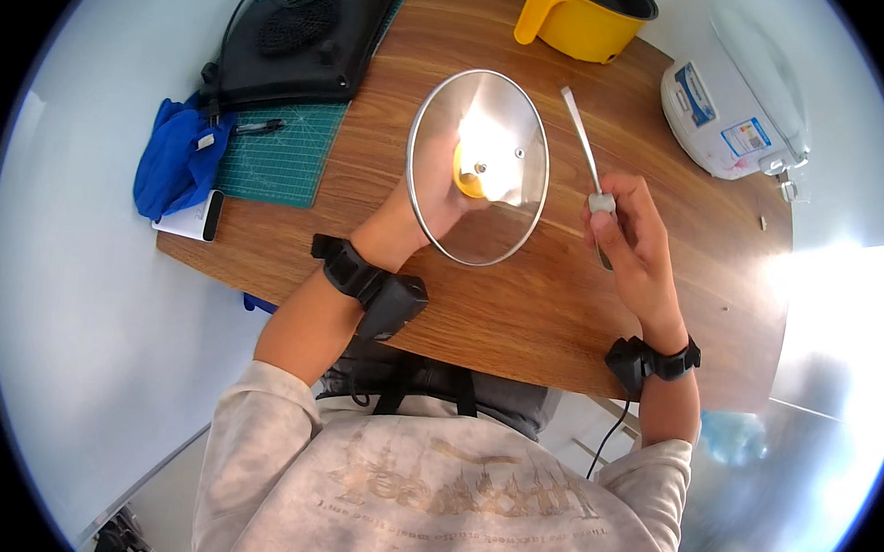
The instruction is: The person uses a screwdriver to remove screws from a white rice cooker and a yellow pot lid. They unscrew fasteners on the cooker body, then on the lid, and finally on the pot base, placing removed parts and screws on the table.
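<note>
My left hand (443,199) is behind a round clear glass lid (520,205), its fingers closed on the yellow knob (466,171) at the lid's back. The lid stands tilted up with a metal rim around it, and a screw head shows in its middle. A bright glare on the glass hides part of the fingers and knob. To the right of the lid, my right hand (639,235) grips a slim silver metal tool (582,129) with a flat, slightly widened tip pointing up and away. The tool's exact kind is unclear. Lid and tool are apart.
A yellow pot (591,26) with a handle stands at the far edge, a white rice cooker (720,111) at the far right. At left are a black device (294,43), a green cutting mat (279,160), a pen (259,127), a blue cloth (179,161) and a white box (190,218).
</note>
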Tool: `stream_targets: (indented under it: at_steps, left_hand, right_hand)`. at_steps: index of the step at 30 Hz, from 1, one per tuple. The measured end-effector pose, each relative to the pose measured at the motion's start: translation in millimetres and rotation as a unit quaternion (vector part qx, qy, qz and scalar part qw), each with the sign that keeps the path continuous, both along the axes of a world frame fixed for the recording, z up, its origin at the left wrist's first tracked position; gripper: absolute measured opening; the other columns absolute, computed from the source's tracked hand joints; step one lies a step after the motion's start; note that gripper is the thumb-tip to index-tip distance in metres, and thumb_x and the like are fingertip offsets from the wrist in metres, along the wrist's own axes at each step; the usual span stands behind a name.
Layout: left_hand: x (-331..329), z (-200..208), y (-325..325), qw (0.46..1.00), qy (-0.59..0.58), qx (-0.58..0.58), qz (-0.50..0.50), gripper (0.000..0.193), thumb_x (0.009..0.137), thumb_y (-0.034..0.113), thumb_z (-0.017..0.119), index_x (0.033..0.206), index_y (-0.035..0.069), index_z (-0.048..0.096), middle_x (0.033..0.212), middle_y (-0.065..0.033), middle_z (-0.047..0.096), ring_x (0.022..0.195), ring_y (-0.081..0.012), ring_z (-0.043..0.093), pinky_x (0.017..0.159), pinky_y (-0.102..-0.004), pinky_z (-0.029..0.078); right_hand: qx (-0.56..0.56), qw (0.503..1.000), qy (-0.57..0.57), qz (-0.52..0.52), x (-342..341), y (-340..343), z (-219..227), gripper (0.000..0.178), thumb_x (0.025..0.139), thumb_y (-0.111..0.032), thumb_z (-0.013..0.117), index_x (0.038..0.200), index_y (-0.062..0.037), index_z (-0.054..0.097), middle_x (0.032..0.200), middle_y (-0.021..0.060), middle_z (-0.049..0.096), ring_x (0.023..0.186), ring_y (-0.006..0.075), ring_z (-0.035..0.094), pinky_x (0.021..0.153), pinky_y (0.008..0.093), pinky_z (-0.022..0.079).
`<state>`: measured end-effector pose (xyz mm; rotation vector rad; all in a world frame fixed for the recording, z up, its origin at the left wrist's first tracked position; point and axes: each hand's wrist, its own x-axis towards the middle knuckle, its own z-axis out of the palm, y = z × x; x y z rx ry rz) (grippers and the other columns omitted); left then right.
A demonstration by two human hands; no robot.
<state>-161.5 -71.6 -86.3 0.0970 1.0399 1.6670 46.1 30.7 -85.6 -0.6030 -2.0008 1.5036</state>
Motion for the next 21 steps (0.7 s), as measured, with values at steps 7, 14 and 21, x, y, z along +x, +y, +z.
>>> stream_targets:
  at_steps: [7,14,21]
  left_hand:
    - [-26.1,-49.2,1.4,0.983,-0.074,0.112,-0.129,0.025,0.107,0.030,0.042,0.108,0.010,0.058,0.091,-0.0019,0.061,0.070,-0.0083,0.053,0.052,-0.0185,0.040]
    - [-11.5,-33.2,2.7,0.997,-0.017,0.050,-0.052,0.022,0.102,0.032,0.050,0.100,0.012,0.059,0.089,-0.0013,0.061,0.076,-0.0084,0.056,0.056,-0.0216,0.042]
    - [-6.2,-27.8,5.6,0.998,0.051,0.036,-0.013,0.028,0.103,0.039,0.052,0.103,0.013,0.060,0.088,0.0014,0.054,0.078,-0.0071,0.053,0.062,-0.0205,0.041]
  right_hand:
    - [0.138,0.972,-0.189,0.021,-40.3,-9.9,37.6,0.028,0.089,-0.020,0.074,0.106,-0.0003,0.065,0.078,0.0142,0.066,0.067,0.0197,0.061,0.067,0.0324,0.050]
    - [0.188,0.957,-0.219,0.038,-85.4,-9.7,35.1,0.027,0.088,-0.023,0.074,0.091,0.0039,0.072,0.073,0.0234,0.068,0.061,0.0309,0.066,0.060,0.0369,0.051]
    - [0.176,0.964,-0.200,0.025,-90.3,-7.2,32.4,0.026,0.086,-0.021,0.074,0.089,0.0051,0.072,0.071,0.0222,0.067,0.057,0.0304,0.065,0.057,0.0368,0.051]
